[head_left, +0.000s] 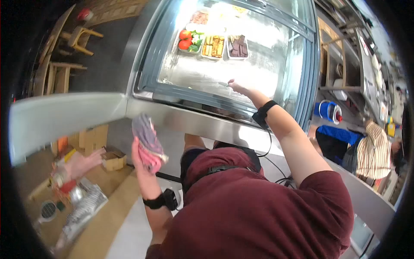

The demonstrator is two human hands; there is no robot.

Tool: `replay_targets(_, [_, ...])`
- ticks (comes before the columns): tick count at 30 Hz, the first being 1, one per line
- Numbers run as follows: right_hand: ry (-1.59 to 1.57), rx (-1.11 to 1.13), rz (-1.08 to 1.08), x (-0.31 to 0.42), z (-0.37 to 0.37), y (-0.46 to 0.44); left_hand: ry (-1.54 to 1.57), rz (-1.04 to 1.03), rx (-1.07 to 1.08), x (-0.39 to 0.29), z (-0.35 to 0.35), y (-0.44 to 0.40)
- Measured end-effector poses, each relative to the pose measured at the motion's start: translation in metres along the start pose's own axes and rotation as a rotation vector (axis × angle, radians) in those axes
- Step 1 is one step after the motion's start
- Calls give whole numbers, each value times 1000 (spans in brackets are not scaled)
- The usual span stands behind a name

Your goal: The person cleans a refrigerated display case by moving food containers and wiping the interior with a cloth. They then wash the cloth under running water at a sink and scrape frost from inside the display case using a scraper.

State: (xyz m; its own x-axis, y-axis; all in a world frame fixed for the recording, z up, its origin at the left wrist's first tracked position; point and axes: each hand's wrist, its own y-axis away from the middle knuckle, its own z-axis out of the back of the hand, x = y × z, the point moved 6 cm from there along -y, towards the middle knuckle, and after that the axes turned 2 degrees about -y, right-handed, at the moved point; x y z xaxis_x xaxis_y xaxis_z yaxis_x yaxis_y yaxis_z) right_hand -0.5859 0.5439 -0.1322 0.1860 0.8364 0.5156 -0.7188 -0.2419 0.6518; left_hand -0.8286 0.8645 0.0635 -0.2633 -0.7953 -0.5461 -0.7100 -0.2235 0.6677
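My left hand (140, 160) is closed around a crumpled grey and pink cloth (147, 134), held out in front of the case at my left. Through the open top of a lit refrigerated display case (148, 86), my right hand (237, 87) reaches in low over the shiny metal floor (207, 80). Its fingers are pinched together, and a small thin thing seems to stick out at the fingertips; its kind is too small to make out. Farther back in the case stand trays of tomatoes (185, 39), yellowish rolled food (212, 45) and dark brown slabs (237, 45).
Cardboard (92, 140), pink gloves (79, 164) and foil packaging (88, 205) lie at the lower left. A wooden stool (82, 41) stands behind. On the right are a blue bucket (325, 110), metal shelving (345, 64) and another person in a striped shirt (373, 151).
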Motion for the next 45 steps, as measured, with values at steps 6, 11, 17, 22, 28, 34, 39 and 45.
replay_targets(6, [29,-3,4,35,-34,-20,-152,78,154,-73,-91,-152])
replay_targets(11, [11,100,-116,40,-76,-26,-132,145,230,-103,-135,-228])
replay_targets(17, [68,197,-201,33,-100,-60,-144,198,236,-96,-138,-285])
replay_targets(22, [25,273,-258,56,-116,-78,-77,255,174,-90,-124,-301])
replay_targets(28, [121,313,-207,77,-132,-91,-15,257,111,-88,-100,-304])
replay_targets(34, [52,314,-185,101,-128,-101,-3,274,104,-85,-95,-303])
replay_targets(39, [1,281,-92,118,-140,-103,-50,261,77,-85,-99,-303])
replay_targets(45, [47,278,-226,34,-126,-90,-15,257,77,-86,-90,-302])
